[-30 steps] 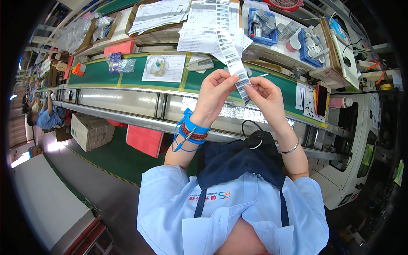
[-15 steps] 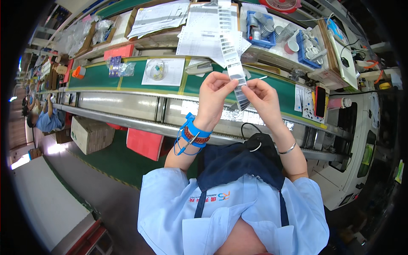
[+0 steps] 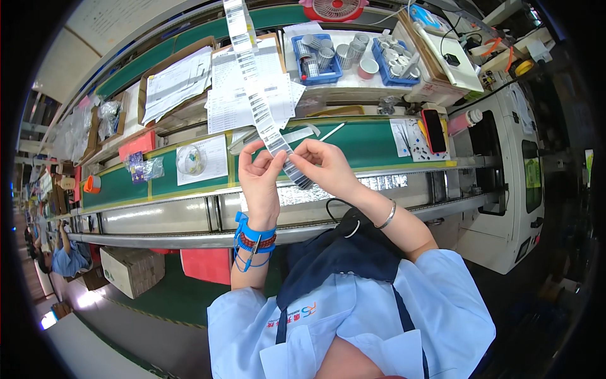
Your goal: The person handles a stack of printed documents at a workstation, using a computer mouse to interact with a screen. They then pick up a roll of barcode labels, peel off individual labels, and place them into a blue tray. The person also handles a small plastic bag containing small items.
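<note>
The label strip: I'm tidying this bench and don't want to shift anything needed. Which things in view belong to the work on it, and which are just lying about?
In use:
- label strip
- left hand and right hand, both pinching it

Apparently just lying about, untouched:
- red-edged phone
- pink fan
- pink bottle
</note>
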`<state>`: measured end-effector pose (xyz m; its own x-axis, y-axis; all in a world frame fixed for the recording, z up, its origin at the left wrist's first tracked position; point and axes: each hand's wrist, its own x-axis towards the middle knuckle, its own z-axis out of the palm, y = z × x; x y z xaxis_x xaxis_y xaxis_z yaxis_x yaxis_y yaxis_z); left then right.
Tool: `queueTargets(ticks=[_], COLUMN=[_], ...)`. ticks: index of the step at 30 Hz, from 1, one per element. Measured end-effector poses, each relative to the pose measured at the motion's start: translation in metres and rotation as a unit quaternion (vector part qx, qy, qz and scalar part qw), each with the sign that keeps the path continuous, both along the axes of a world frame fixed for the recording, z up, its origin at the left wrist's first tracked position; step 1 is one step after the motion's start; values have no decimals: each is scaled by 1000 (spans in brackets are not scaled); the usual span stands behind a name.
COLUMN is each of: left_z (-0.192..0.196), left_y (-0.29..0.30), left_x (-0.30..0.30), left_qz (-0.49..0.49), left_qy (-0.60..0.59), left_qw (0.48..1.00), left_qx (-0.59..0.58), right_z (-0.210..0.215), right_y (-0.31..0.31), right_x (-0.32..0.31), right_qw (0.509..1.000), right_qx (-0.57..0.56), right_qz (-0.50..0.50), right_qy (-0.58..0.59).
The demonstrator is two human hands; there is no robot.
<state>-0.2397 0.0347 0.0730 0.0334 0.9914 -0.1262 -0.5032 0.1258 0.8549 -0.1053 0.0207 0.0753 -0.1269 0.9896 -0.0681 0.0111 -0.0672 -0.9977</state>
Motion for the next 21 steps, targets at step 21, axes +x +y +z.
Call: queueTargets(ticks=[21], left_z=[-12], left_y=[18], left_x=[-44], left_qz=[74], left_qy=[-14], left_qw=[997], left_qx=[5], right_z=[-49], right_y=[-10], right_x=[-4], right_qw=[981], right_qx=[-36], right_qz=[192], right_qy=[3])
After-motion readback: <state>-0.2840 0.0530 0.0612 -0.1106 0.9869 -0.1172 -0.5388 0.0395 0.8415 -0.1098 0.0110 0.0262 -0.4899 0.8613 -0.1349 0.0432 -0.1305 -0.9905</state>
